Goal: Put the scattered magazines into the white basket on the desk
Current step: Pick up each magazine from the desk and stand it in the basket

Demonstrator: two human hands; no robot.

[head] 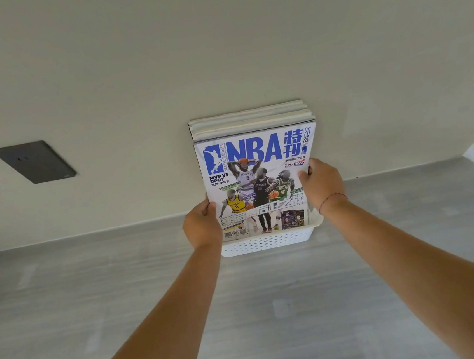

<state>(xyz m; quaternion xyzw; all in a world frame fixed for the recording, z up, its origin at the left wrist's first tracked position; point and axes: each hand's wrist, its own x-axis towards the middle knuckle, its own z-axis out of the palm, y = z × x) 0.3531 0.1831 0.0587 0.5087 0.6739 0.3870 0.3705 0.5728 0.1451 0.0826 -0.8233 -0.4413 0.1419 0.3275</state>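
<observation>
A stack of magazines [259, 177] stands upright in the white basket [267, 242] on the grey worktop [125, 293], against the wall [158, 56]. The left hand [202, 224] and right hand [322, 182] grip the front NBA issue by its side edges, fingers curled around each edge.

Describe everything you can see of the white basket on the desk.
The white basket looks like plastic, its front wall dotted with rows of small holes under a plain rim. It stands on the grey desk near the wall. Magazines stand upright inside, hiding most of it. The left hand and right hand grip the front magazine's edges just above it.
</observation>
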